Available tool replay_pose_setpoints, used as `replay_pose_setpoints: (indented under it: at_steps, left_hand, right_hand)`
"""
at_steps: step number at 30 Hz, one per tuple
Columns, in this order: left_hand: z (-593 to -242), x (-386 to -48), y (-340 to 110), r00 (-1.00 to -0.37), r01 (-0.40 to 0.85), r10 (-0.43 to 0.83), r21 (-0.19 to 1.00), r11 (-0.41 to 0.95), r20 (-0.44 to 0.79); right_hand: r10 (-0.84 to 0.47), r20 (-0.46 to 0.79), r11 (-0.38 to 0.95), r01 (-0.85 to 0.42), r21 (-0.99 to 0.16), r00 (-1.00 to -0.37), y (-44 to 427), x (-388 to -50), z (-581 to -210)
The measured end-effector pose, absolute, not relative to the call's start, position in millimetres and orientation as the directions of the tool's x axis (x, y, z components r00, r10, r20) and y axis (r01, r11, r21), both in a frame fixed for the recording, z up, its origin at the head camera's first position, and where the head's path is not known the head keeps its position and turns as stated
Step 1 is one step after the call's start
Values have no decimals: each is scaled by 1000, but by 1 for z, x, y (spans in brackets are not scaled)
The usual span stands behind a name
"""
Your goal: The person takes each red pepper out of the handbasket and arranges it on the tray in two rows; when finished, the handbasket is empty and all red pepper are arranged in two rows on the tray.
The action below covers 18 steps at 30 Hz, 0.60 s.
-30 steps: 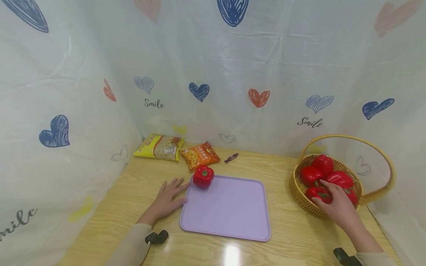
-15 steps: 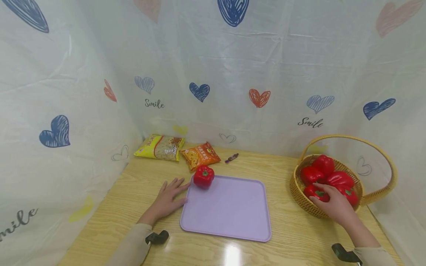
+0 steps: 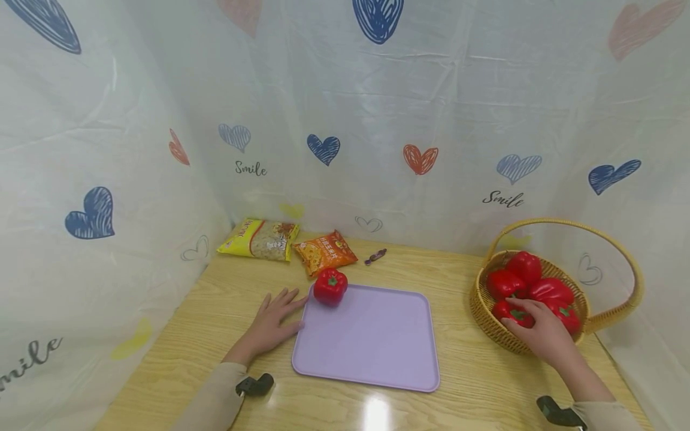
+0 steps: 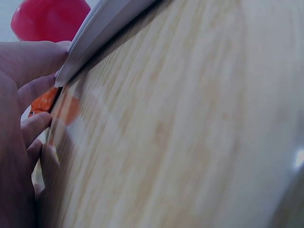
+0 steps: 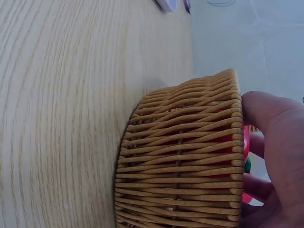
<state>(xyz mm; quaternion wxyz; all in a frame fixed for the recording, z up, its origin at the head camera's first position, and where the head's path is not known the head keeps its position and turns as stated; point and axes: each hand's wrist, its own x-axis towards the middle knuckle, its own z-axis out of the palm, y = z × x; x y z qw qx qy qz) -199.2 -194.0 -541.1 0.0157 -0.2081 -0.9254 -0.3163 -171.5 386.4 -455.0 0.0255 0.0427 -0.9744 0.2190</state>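
Observation:
My left hand lies on the table with its fingers spread, thumb and index fingertip touching the left rim of a lilac tray. On the tray's far left corner sits a red bell pepper, stem upward. Over at the right, a wicker basket contains several red bell peppers. My right hand reaches over its near rim, thumb and fingers curled round the nearest bell pepper, which still sits inside the basket. In the right wrist view the basket wall hides most of that pepper.
Behind the tray lie a yellow snack bag, an orange snack bag and a small wrapped candy. The basket's tall handle arches over its right side. A white curtain with printed hearts closes off the back and sides.
Over the last second my right hand shifted slightly left and its fingers settled round the nearest bell pepper, moving it slightly. For the last half second it has stayed still. My left hand has not moved.

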Motion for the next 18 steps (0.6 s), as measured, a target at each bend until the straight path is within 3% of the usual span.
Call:
replay_pose_setpoints:
  at_steps: [18]
  left_hand:
    - [-541,-199,-194,-912,397,378,573,717,160]
  right_hand:
    - [-19,161,902,-86,-424,-987,384,-170,-453]
